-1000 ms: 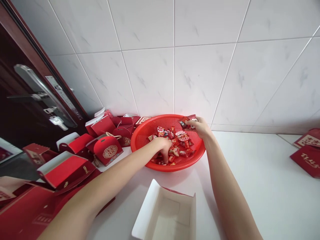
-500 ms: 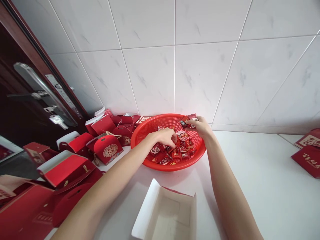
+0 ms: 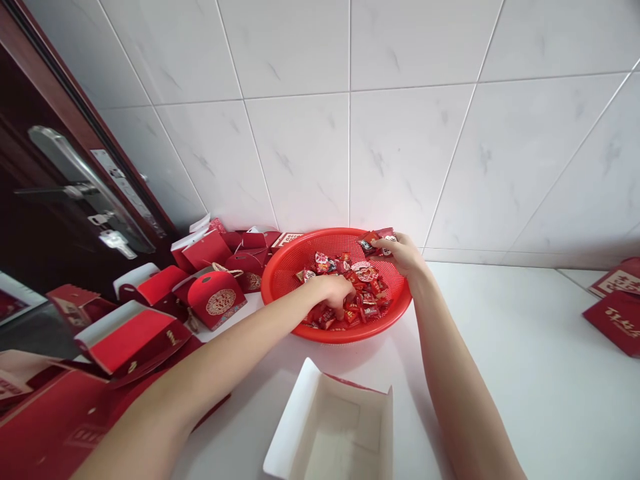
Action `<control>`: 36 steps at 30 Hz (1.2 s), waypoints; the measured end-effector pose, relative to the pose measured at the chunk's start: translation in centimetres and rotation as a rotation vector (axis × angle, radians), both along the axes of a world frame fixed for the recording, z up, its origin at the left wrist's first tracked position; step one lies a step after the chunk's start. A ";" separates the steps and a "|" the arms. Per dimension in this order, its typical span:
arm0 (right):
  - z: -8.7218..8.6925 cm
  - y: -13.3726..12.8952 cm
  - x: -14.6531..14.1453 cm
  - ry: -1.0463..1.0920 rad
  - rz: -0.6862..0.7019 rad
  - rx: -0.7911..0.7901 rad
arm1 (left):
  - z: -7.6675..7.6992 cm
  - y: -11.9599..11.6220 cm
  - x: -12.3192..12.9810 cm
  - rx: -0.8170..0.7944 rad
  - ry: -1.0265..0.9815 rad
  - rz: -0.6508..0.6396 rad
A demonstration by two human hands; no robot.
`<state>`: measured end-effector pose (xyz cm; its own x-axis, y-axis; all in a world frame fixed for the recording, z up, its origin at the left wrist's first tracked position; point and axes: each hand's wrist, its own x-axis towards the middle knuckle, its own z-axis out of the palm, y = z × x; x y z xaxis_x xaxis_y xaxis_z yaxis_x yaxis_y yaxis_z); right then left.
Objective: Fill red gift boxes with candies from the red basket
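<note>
A red plastic basket (image 3: 276, 263) with perforated sides holds a heap of small candies (image 3: 367, 297) in red, shiny wrappers. My left hand (image 3: 336, 292) reaches down into the heap with its fingers bent among the candies. Its fingertips are partly hidden, and I cannot make out what they grip. Above the basket's far right rim, my right hand (image 3: 404, 255) is closed on a few wrapped candies (image 3: 377, 243), held between thumb and fingers. In front of the basket stands an open box (image 3: 293, 427) with white inner walls; no candies show inside it.
Several red gift boxes (image 3: 213, 297), some with cord handles and gold emblems, crowd the left side of the white tabletop (image 3: 500, 347). More red packaging (image 3: 617, 320) lies at the far right. Behind is a tiled wall (image 3: 390, 153); a dark door with a metal handle (image 3: 85, 180) stands left.
My left hand has shifted slightly nearer and lower within the candies, uncovering some behind it. My right hand stays in place, holding its candies.
</note>
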<state>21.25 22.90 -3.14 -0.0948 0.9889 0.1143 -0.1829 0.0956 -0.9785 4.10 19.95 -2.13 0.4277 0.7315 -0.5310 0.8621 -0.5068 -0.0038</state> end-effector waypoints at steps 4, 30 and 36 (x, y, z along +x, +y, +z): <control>0.1 0.0 0.1 -0.003 -0.009 -0.013 | 0.1 1.2 -1.1 0.120 -0.204 0.059; -0.1 0.3 0.2 -0.030 0.000 -0.021 | 0.2 2.0 -1.6 0.043 -0.612 0.601; -0.1 0.2 0.2 -0.031 -0.001 -0.015 | 0.3 2.2 -0.9 -0.155 -0.726 0.683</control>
<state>21.41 23.15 -3.27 -0.0968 0.9906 0.0969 -0.1528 0.0814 -0.9849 3.18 22.17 -1.87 0.2009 0.8857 -0.4185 0.7357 0.1457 0.6615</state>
